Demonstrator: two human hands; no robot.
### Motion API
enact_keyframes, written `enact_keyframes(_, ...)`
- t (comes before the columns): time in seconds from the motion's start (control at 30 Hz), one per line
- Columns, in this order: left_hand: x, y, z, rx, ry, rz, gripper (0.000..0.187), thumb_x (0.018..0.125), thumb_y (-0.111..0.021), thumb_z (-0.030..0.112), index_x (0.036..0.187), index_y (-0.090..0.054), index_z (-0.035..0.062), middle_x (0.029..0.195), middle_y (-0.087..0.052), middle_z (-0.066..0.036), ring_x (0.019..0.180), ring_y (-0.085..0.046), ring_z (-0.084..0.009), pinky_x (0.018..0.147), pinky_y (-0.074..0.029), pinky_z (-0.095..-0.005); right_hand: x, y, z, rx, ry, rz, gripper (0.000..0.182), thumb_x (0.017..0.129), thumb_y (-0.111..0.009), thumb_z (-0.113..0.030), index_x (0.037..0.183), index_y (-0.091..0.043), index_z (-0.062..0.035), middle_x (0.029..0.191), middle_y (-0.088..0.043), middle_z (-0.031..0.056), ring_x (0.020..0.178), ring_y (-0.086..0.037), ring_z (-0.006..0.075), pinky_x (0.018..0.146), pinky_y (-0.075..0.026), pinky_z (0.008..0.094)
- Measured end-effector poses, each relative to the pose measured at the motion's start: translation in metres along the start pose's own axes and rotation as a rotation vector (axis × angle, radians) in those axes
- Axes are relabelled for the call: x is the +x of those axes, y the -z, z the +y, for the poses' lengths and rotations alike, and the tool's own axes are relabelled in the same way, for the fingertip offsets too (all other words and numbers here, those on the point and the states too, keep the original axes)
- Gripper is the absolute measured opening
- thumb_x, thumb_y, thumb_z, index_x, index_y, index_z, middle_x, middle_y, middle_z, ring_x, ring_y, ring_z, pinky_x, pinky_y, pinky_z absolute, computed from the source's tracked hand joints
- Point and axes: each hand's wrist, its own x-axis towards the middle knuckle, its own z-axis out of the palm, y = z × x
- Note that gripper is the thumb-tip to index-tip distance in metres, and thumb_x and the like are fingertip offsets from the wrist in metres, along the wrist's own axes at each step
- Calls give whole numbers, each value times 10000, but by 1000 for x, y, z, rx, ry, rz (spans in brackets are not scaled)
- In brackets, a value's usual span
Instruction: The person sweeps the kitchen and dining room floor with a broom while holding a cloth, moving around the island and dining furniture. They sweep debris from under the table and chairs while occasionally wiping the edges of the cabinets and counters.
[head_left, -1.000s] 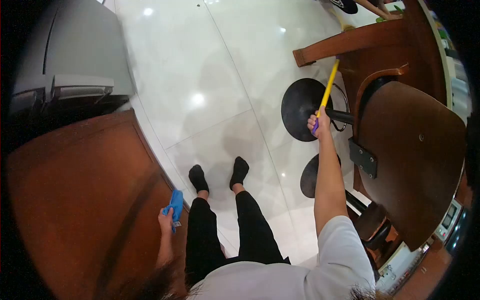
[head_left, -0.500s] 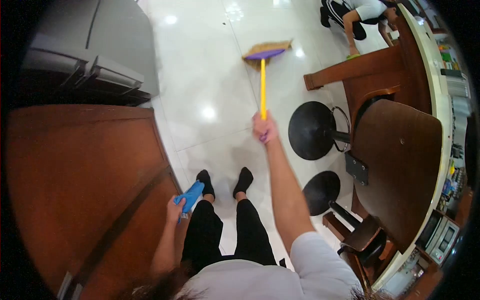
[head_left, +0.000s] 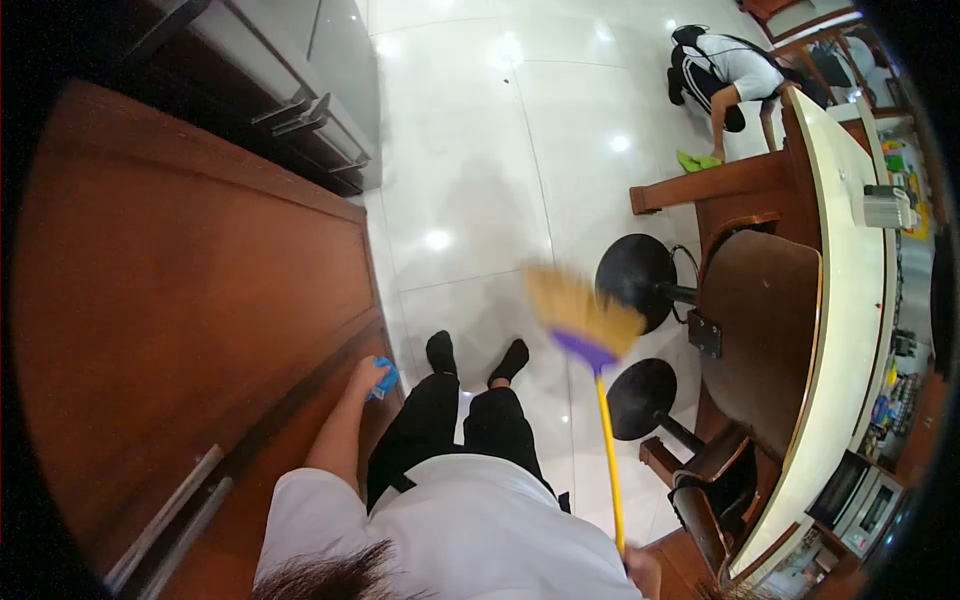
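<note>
The broom point(head_left: 612, 450) has a yellow stick, a purple collar and straw bristles. My right hand point(head_left: 645, 572) is closed round the stick low in the view, close to my right side. The bristles are smeared by motion and appear in front of the bar stools, pointing away from me. My left hand point(head_left: 369, 374) is beside my left leg near the brown cabinet, closed on a crumpled blue bundle point(head_left: 385, 380). It looks like cloth or soft plastic; my fingers hide part of it.
Glossy white floor tiles point(head_left: 460, 220) lie ahead. A brown cabinet point(head_left: 200, 260) and grey refrigerator point(head_left: 350, 90) line the left. Black-based bar stools point(head_left: 635, 280) stand by the counter point(head_left: 850, 230) at right. Another person point(head_left: 735, 65) crouches beyond, one hand on a green cloth point(head_left: 697, 161).
My right hand has drawn back to my right side with the broom, whose head has come nearer and to the right. My left hand still holds the blue bundle. The view has shifted.
</note>
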Motion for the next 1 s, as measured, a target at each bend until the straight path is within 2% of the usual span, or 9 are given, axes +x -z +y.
enact_keyframes(0.03,4,6,0,-37,-7,-75,255,678,-644,219,720,-520,0,589,-536,-89,465,-481,-156,423,-379,-321,-23,-6,20,-7,-116,21,110,688,-524,-153,666,-450,-75,549,-460,44,476,-463,143,429,-384,263)
enact_keyframes(0.13,14,12,0,-22,-34,47,254,677,-641,213,735,-530,-8,612,-544,-94,514,-497,-152,476,-404,-296,-25,-23,38,-82,-295,46,128,697,-511,-160,620,-445,-84,514,-448,41,437,-447,148,399,-368,272)
enact_keyframes(0.37,19,1,-12,-333,-70,67,248,683,-643,215,758,-547,-1,617,-548,-72,564,-519,-151,521,-422,-294,165,-61,-53,-315,-379,-24,227,719,-480,-178,510,-431,-104,431,-422,32,347,-410,162,329,-333,293)
enact_keyframes(0.5,4,3,-18,-246,33,71,245,694,-633,208,793,-556,-1,660,-568,-78,587,-540,-159,532,-430,-309,297,-47,-132,-112,-91,23,205,717,-442,-142,513,-439,-119,428,-423,24,336,-405,153,323,-324,285)
enact_keyframes(0.53,9,-5,-35,-263,97,54,249,696,-632,211,801,-558,-3,665,-575,-84,589,-545,-164,533,-433,-314,234,-109,-223,-380,-44,133,156,720,-423,-112,572,-472,-104,440,-427,25,343,-404,146,325,-324,280)
enact_keyframes(0.6,11,-18,-52,-220,140,39,255,697,-635,213,804,-559,-5,671,-580,-89,592,-549,-168,535,-434,-319,235,-118,-301,-69,-52,172,100,714,-426,-69,712,-512,-17,444,-424,15,349,-405,124,328,-324,240)
enact_keyframes(0.73,-3,-33,-39,-138,149,22,264,699,-639,218,809,-556,-7,654,-571,-86,575,-540,-167,535,-436,-318,218,-163,-460,-145,35,-52,82,726,-424,-76,677,-456,-18,417,-351,-38,304,-328,63,281,-280,192)
enact_keyframes(0.87,-2,-43,-20,-20,151,0,267,698,-642,205,823,-552,-13,679,-568,-82,587,-536,-159,543,-438,-309,226,-187,-567,103,60,-133,96,732,-422,-61,657,-406,-3,437,-381,-21,315,-363,64,259,-281,179)
enact_keyframes(1.0,-8,-53,-25,-388,81,204,325,699,-632,232,883,-549,-22,784,-579,-137,703,-556,-220,628,-443,-331,233,-188,-633,167,97,-312,113,764,-414,-82,668,-399,-24,440,-372,-30,330,-351,50,278,-285,169)
